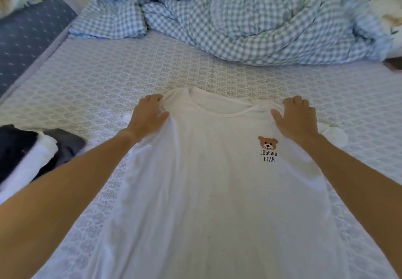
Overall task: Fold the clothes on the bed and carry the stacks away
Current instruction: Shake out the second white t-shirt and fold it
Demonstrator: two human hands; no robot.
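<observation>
While I lean over the bed (108, 78):
T-shirt (217, 181): flat, collar at 12 o'clock.
Left hand (148, 118): I grip one shoulder.
Right hand (298, 118): I grip the other.

Bed mat (108, 87): a broad open band of patterned surface runs across the middle, from the shirt's collar up to the bedding heap; passable side to side.

Checked duvet (250, 22): bunched high across the far side, closing off the far centre and right.

White T-shirt (206, 181): spread flat over the near centre, front up. The left hand (146, 115) and right hand (298, 118) sit at its shoulders, both forearms lying along its sides.

Pile of folded clothes (28, 154): dark and white, at the near left edge, beside the left forearm.

Strips of bare mat remain on either side of the shirt.
</observation>
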